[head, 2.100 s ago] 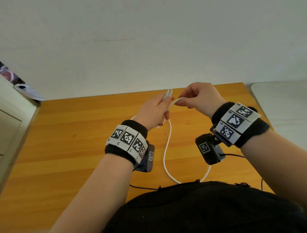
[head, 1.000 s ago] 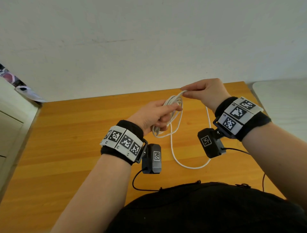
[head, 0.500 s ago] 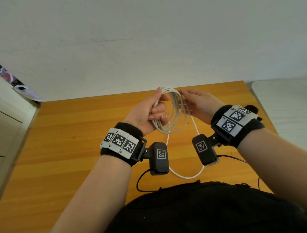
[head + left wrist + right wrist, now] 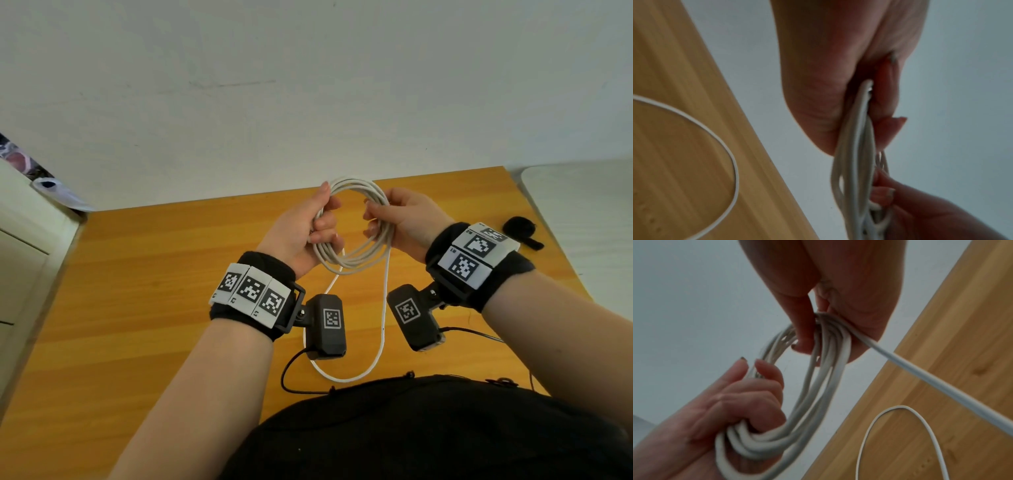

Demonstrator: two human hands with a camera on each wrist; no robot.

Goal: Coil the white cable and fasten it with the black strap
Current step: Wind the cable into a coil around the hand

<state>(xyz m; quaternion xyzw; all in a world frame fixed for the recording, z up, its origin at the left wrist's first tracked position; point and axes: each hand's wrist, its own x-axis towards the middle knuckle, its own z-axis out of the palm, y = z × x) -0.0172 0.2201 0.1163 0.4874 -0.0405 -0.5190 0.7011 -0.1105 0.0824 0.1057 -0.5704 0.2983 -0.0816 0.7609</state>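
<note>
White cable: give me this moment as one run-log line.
phase: coiling | left hand: grips white cable coil | right hand: grips coil's other side | slack: loop on table | black strap: untouched on table

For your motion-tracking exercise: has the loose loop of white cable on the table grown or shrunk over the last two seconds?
Shrunk. The slack loop still lies at the table's near edge, but more turns now sit in the coil.

Place: a plain room, likely a home or small office; which one cannot be told.
Desk (image 4: 144, 281): orange wood grain, pushed against the wall.
Wall (image 4: 308, 85): bare, off-white.
Cabinet (image 4: 24, 240): pale, left of the desk.
Second surface (image 4: 582, 192): white, at the right.
</note>
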